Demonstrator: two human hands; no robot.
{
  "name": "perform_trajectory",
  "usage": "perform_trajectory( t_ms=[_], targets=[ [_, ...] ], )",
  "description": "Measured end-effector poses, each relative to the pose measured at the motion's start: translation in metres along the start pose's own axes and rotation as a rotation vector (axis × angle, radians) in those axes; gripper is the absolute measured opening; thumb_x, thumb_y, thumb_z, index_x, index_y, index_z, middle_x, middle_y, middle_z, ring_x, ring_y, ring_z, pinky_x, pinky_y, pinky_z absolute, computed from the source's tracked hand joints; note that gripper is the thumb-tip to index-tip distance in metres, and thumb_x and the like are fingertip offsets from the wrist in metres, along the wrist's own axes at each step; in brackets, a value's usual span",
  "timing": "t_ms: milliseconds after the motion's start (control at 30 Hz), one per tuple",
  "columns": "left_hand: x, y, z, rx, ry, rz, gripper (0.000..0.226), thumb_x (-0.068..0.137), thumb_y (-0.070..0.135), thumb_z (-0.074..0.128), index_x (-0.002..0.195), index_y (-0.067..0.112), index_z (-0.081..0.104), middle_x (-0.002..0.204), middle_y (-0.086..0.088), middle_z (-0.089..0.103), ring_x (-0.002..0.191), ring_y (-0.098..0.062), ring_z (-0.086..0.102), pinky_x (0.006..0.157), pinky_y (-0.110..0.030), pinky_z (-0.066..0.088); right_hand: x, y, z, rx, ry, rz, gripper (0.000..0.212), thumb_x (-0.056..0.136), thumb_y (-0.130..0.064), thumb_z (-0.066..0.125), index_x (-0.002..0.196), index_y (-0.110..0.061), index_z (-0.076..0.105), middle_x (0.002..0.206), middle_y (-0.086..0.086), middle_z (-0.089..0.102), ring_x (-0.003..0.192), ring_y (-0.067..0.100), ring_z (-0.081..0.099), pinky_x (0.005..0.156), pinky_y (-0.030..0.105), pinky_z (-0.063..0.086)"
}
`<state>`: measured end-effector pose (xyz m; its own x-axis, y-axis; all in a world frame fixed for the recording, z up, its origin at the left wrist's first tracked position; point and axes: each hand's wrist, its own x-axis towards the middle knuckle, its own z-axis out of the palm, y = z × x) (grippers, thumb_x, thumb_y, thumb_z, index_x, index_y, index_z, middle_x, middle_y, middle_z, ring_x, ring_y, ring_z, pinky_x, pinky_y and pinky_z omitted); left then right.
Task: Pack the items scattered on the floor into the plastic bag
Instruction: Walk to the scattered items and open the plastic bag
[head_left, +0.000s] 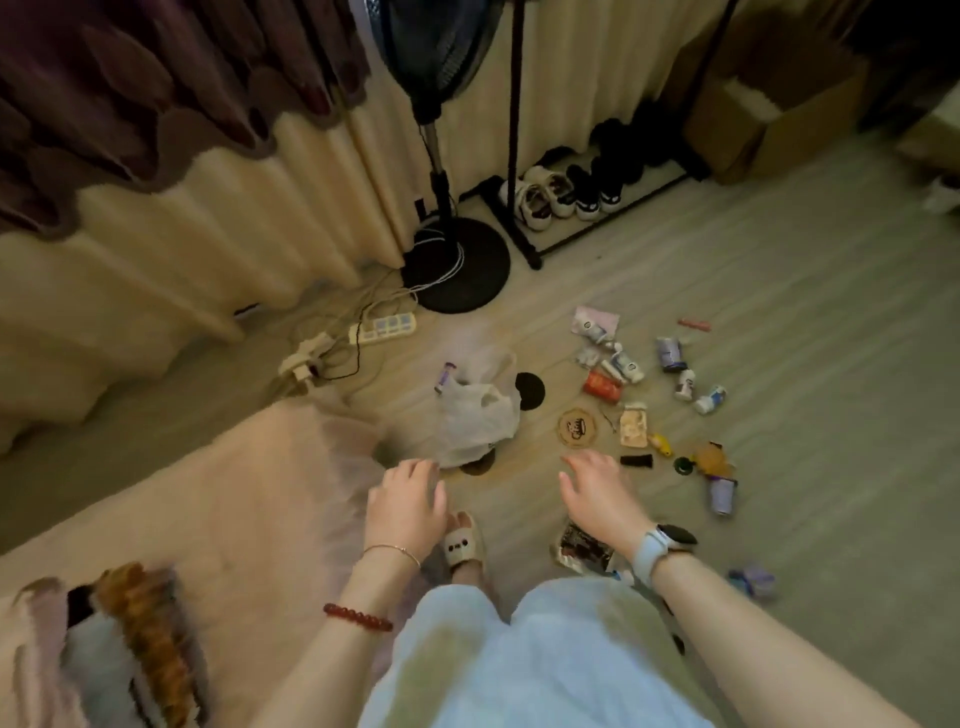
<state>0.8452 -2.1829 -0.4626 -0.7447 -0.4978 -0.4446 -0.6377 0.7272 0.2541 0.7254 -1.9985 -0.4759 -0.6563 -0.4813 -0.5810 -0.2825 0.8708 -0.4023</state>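
Hands (408, 501) near crumpled, seemingly empty plastic bag (475, 415).

Black standing fan (451, 262), power strip (383, 327), shoe rack (571, 200), cardboard box (774, 109), cream curtains (208, 234).

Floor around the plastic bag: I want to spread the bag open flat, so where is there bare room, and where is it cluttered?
Bare floor lies right of the scattered items, toward the shoe rack. A small patch sits between both hands, below the plastic bag. Crowded: right of the bag, round coaster to bottles; left, power strips.
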Motion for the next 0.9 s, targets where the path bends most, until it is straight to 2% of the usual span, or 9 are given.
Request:
perform_trajectory(
  t_ms=[167, 333, 400, 567, 700, 800, 900],
  targets=[
    [0.113, 0.017, -0.035, 0.133, -0.068, 0.179, 0.037, 0.093, 0.028, 0.04, 0.127, 0.016, 0.047, 0.124, -0.006, 0.054, 0.114, -0.023, 0.049, 0.095, -0.035, 0.04, 0.072, -0.014, -0.024, 0.133, 0.047, 0.074, 0.042, 0.096, -0.028, 0.032, 0.135, -0.013, 0.038, 0.139, 0.009, 0.044, 0.131, 0.024, 0.034, 0.108, 0.04, 0.031],
    [0.215, 0.05, -0.006, 0.057, -0.107, 0.265, 0.036, 0.093, 0.03, 0.041, 0.126, 0.017, 0.048, 0.124, -0.006, 0.054, 0.106, -0.023, 0.055, 0.089, -0.033, 0.046, 0.15, 0.025, -0.016, 0.201, 0.081, 0.106, 0.04, 0.095, -0.024, 0.034, 0.133, -0.014, 0.041, 0.136, 0.009, 0.047, 0.126, 0.024, 0.039, 0.104, 0.037, 0.035],
    [0.263, 0.054, 0.027, 0.019, -0.14, 0.243, 0.035, 0.094, 0.031, 0.041, 0.126, 0.018, 0.047, 0.126, -0.006, 0.053, 0.104, -0.025, 0.057, 0.087, -0.033, 0.047, 0.194, 0.05, 0.001, 0.249, 0.078, 0.117, 0.039, 0.094, -0.022, 0.035, 0.132, -0.015, 0.042, 0.135, 0.008, 0.048, 0.125, 0.024, 0.039, 0.103, 0.037, 0.036],
    [0.377, 0.031, 0.129, 0.041, -0.227, 0.14, 0.034, 0.093, 0.028, 0.044, 0.126, 0.018, 0.047, 0.131, -0.009, 0.048, 0.113, -0.027, 0.051, 0.098, -0.034, 0.041, 0.31, 0.115, 0.071, 0.363, -0.012, 0.194, 0.039, 0.092, -0.023, 0.038, 0.13, -0.014, 0.044, 0.129, 0.014, 0.054, 0.118, 0.028, 0.049, 0.098, 0.041, 0.043],
    [0.469, 0.001, 0.209, 0.105, -0.175, 0.208, 0.042, 0.091, 0.026, 0.049, 0.129, 0.011, 0.046, 0.131, -0.015, 0.048, 0.117, -0.031, 0.047, 0.098, -0.036, 0.039, 0.41, 0.149, 0.129, 0.347, -0.075, 0.204, 0.04, 0.094, -0.026, 0.038, 0.13, -0.011, 0.043, 0.126, 0.015, 0.056, 0.115, 0.028, 0.052, 0.096, 0.035, 0.044],
    [0.539, -0.016, 0.269, 0.276, -0.198, 0.295, 0.055, 0.092, 0.04, 0.043, 0.14, 0.019, 0.03, 0.146, -0.009, 0.033, 0.132, -0.029, 0.031, 0.107, -0.042, 0.033, 0.491, 0.166, 0.174, 0.353, -0.126, 0.159, 0.041, 0.096, -0.028, 0.038, 0.131, -0.007, 0.042, 0.126, 0.017, 0.056, 0.117, 0.029, 0.052, 0.096, 0.032, 0.042],
    [0.597, -0.026, 0.324, 0.485, -0.264, 0.417, 0.069, 0.089, 0.055, 0.037, 0.145, 0.025, 0.01, 0.154, -0.002, 0.017, 0.139, -0.027, 0.017, 0.11, -0.046, 0.024, 0.565, 0.184, 0.221, 0.319, -0.191, 0.158, 0.048, 0.095, -0.035, 0.038, 0.131, -0.003, 0.04, 0.126, 0.018, 0.056, 0.117, 0.031, 0.052, 0.095, 0.033, 0.041]
  ],
)
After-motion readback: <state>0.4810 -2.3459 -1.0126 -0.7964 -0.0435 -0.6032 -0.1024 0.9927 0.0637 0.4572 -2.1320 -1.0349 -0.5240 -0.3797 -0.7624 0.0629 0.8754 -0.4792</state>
